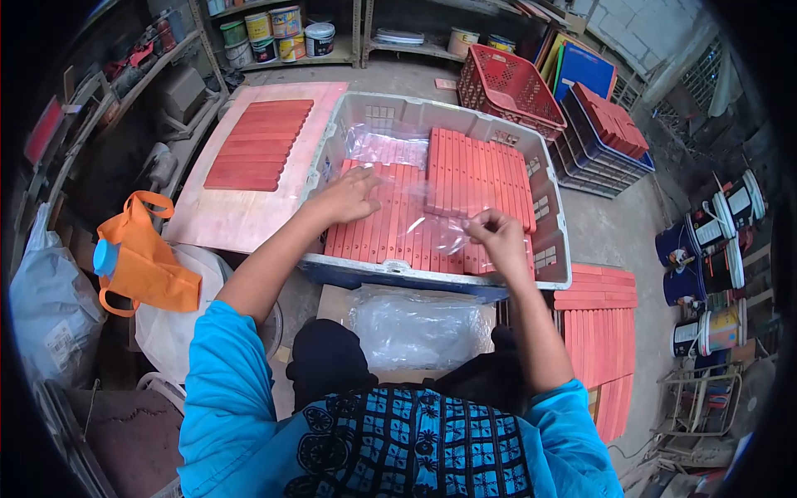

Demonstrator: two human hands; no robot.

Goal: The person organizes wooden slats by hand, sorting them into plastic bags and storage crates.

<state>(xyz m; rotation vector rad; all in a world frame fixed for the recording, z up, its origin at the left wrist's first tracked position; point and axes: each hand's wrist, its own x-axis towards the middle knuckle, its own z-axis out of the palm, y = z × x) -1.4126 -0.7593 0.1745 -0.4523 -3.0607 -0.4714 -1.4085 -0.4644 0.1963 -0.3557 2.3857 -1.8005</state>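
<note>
A grey crate (448, 106) in front of me holds rows of red wooden slats (473, 170), stacked higher on the right side. Over the slats lies a clear plastic bag (415, 212). My right hand (498, 236) pinches the bag's right end near the crate's front edge. On the left, my left hand (353, 195) rests over the slats at the bag's other side, its fingers partly spread. More clear plastic (386, 148) lies at the back left inside the crate. Between my legs, a pile of clear bags (415, 328) sits on cardboard.
Left of the crate, a pale board (224, 212) bears red slats. An orange bag (154, 261) hangs at the far left. Behind stands a red basket (506, 108); blue crates (594, 153) are at the right. More slats (594, 332) lie right of my arm.
</note>
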